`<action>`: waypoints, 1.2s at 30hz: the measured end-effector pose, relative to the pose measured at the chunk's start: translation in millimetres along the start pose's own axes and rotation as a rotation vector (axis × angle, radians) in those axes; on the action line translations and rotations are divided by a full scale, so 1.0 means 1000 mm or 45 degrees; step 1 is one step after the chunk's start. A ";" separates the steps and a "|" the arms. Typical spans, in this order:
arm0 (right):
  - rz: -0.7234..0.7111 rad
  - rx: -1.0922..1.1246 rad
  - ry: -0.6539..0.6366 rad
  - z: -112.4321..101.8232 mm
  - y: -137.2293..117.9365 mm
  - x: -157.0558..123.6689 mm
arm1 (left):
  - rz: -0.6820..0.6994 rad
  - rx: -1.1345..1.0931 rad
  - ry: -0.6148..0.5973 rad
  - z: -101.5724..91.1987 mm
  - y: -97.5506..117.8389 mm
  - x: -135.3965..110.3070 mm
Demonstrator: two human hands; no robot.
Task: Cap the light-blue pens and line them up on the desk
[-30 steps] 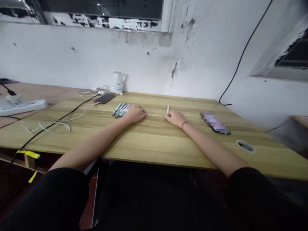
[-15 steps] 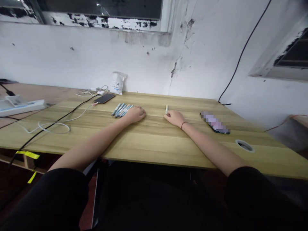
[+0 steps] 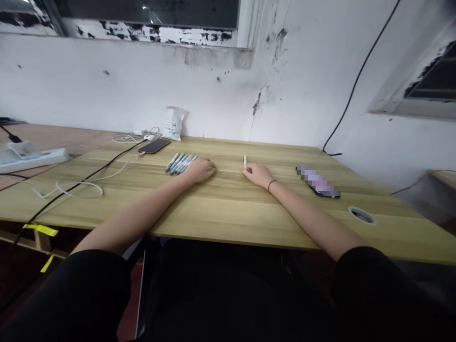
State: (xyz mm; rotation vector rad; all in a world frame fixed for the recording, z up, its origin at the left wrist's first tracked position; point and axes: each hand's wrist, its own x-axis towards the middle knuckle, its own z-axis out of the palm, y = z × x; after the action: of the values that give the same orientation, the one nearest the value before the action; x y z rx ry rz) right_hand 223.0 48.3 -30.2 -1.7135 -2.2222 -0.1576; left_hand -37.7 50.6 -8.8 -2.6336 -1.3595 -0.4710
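Near the middle of the table [image 3: 228,213], the pale pen [image 3: 245,162] lies at the thumb side of the right hand [image 3: 259,175], which looks closed on its near end. The pen's long axis points away from the body, toward the wall [image 3: 135,85]; whether it lies flat or tilts up cannot be told. The left hand [image 3: 202,169] is farther from it, resting palm down against the right end of the row of pens [image 3: 179,163], fingers loosely bent; whether it grips anything underneath is hidden. Those pens slant, far ends to the right. Between the hands runs a bare strip of wood, with more toward the wall and the near edge. The phone [image 3: 317,181] sits to the right, apart from the right hand.
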 end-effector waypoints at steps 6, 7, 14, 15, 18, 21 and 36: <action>0.035 0.042 0.027 -0.002 -0.002 -0.002 | -0.243 0.186 0.056 -0.008 -0.001 -0.003; 0.039 0.052 0.045 -0.003 -0.003 -0.004 | -0.313 0.235 0.072 -0.010 -0.003 -0.004; -0.034 0.088 0.084 -0.009 -0.012 -0.038 | -0.548 0.319 -0.056 -0.016 -0.020 -0.009; -0.053 0.104 0.073 -0.011 -0.014 -0.043 | -0.537 0.317 -0.058 -0.016 -0.020 -0.009; -0.097 0.161 0.046 -0.015 -0.019 -0.053 | -0.482 0.326 -0.060 -0.018 -0.016 -0.009; -0.130 0.226 0.026 -0.018 -0.024 -0.052 | -0.451 0.203 -0.043 -0.020 -0.010 -0.007; -0.176 1.204 -0.190 -0.028 -0.033 -0.043 | 0.075 -1.024 0.357 -0.032 0.041 -0.005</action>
State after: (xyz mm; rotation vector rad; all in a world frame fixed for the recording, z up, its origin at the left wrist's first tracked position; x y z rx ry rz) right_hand 206.4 -8.4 -14.7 -1.0559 -1.9781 0.8709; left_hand -13.8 14.5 20.8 -2.9789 -1.1524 -1.5908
